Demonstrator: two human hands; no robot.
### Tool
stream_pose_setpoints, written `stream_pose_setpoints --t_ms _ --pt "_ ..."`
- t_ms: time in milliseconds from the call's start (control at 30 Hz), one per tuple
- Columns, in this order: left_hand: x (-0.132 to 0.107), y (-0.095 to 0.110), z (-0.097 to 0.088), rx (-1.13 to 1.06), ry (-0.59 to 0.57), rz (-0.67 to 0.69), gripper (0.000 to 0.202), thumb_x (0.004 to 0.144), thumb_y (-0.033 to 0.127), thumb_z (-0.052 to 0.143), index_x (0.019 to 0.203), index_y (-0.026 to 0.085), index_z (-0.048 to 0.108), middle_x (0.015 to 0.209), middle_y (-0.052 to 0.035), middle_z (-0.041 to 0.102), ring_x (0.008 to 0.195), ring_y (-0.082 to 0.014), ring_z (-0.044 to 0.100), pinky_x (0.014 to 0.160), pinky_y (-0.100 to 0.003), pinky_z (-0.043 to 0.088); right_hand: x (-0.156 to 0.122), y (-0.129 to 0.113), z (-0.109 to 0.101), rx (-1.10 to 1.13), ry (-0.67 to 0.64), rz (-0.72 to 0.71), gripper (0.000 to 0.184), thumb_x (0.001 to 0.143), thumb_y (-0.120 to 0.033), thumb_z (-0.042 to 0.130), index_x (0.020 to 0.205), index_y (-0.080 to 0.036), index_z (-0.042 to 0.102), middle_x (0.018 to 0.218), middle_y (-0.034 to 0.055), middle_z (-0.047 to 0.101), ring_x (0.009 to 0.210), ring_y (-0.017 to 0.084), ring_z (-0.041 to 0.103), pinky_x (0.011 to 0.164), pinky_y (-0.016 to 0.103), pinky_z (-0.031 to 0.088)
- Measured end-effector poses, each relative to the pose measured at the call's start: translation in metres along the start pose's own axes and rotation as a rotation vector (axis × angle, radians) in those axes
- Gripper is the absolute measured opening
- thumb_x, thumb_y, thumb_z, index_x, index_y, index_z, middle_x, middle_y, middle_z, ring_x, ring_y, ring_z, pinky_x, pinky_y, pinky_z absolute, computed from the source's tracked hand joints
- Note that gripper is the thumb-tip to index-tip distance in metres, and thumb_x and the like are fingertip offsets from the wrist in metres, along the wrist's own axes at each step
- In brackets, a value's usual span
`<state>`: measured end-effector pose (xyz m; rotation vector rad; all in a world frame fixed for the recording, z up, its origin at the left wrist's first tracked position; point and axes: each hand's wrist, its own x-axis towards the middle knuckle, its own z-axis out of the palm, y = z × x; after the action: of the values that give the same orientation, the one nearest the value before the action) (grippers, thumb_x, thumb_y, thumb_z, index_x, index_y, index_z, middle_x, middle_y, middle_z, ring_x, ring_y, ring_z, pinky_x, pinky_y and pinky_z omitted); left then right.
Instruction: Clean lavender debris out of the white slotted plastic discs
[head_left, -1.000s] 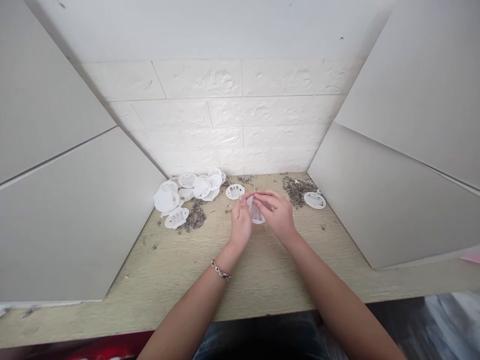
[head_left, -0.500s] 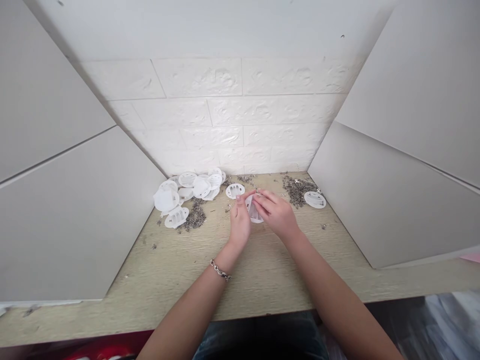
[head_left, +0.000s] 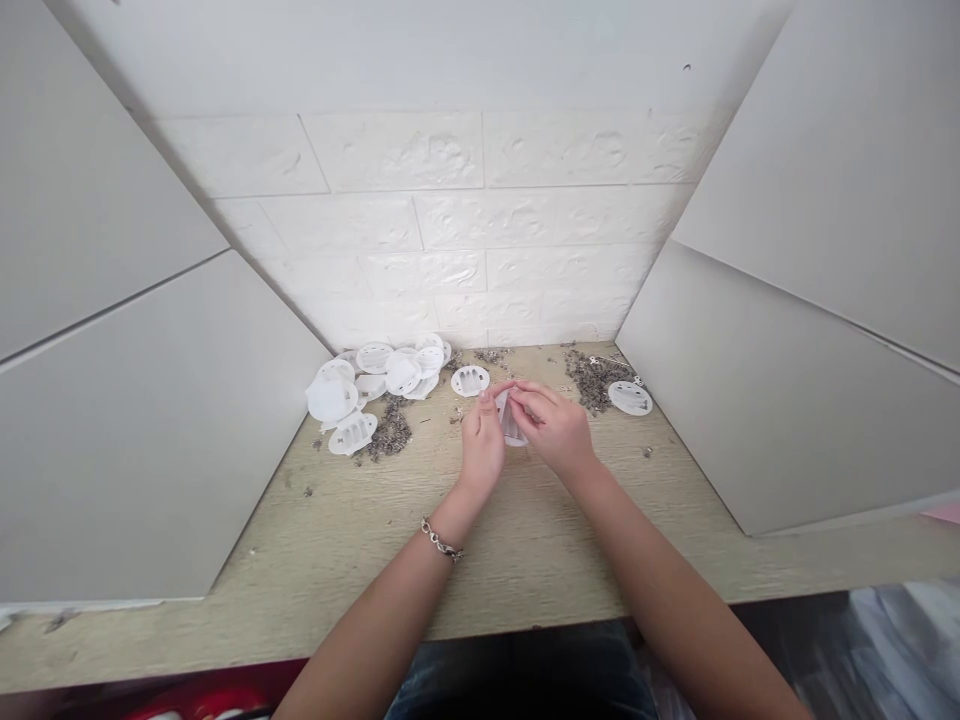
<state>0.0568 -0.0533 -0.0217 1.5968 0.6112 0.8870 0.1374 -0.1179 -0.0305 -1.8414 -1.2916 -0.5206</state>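
Note:
Both hands meet over the middle of a pale wooden table (head_left: 525, 560). My left hand (head_left: 481, 446), with a bracelet on its wrist, and my right hand (head_left: 556, 432) pinch the same round white plastic disc (head_left: 511, 422) between their fingertips. The disc is held tilted and mostly hidden by the fingers. Another single disc (head_left: 470, 380) lies just behind my left hand. A further one (head_left: 629, 398) lies to the right of my right hand.
A heap of several white slotted discs (head_left: 375, 385) lies at the back left. Piles of small grey metal bits (head_left: 391, 436) and more grey bits (head_left: 592, 378) are scattered behind. Grey panels (head_left: 150, 430) wall both sides; white brick wall (head_left: 465, 240) behind.
The hands have stayed in place with the disc between them. The fingers have shifted slightly and the disc is tilted more edge-on.

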Motion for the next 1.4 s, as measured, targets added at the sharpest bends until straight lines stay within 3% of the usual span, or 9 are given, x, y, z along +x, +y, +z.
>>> stream_pose_setpoints --t_ms 267,600,833,1200,1400 --pt "0.002 0.001 0.001 -0.007 -0.029 -0.121 0.056 0.085 0.049 0.019 0.097 0.016 0.061 0.097 -0.0073 0.062 0.090 -0.0144 0.057 0.083 -0.027 0.045 0.000 0.004 0.004 -0.106 -0.050 -0.041 0.027 0.083 -0.025 0.040 0.079 -0.020 0.066 0.095 0.0027 0.064 0.078 0.014 0.061 0.061 0.025 0.045" --pt "0.002 0.003 0.002 -0.036 -0.014 -0.105 0.057 0.084 0.051 0.018 0.097 0.016 0.062 0.095 -0.0073 0.062 0.086 -0.0149 0.058 0.079 -0.027 0.047 0.001 0.001 0.001 0.002 -0.014 -0.001 0.019 0.082 -0.023 0.044 0.081 -0.020 0.063 0.084 -0.0001 0.065 0.071 0.011 0.060 0.060 0.022 0.043" --pt "0.002 0.004 0.001 -0.029 -0.006 -0.113 0.057 0.085 0.050 0.018 0.096 0.015 0.062 0.095 -0.0073 0.063 0.089 -0.0142 0.057 0.084 -0.027 0.046 0.001 0.001 0.003 0.029 0.017 -0.019 0.020 0.081 -0.021 0.046 0.074 -0.019 0.064 0.089 0.0010 0.065 0.081 0.011 0.060 0.066 0.021 0.046" --pt "-0.001 0.002 0.003 -0.147 0.014 -0.110 0.057 0.083 0.053 0.020 0.095 0.015 0.061 0.091 -0.0069 0.064 0.082 -0.0135 0.060 0.075 -0.025 0.049 0.001 -0.002 0.003 0.095 0.139 -0.086 0.018 0.081 -0.021 0.046 0.074 -0.018 0.063 0.086 0.0024 0.065 0.083 0.010 0.060 0.070 0.020 0.048" --pt "0.000 -0.001 0.002 -0.213 0.024 -0.105 0.061 0.080 0.059 0.021 0.094 0.015 0.062 0.095 -0.0069 0.063 0.085 -0.0144 0.060 0.076 -0.026 0.048 0.004 -0.005 -0.003 0.183 0.095 -0.001 0.014 0.079 -0.025 0.050 0.080 -0.019 0.063 0.089 0.0016 0.065 0.081 0.012 0.061 0.069 0.023 0.050"
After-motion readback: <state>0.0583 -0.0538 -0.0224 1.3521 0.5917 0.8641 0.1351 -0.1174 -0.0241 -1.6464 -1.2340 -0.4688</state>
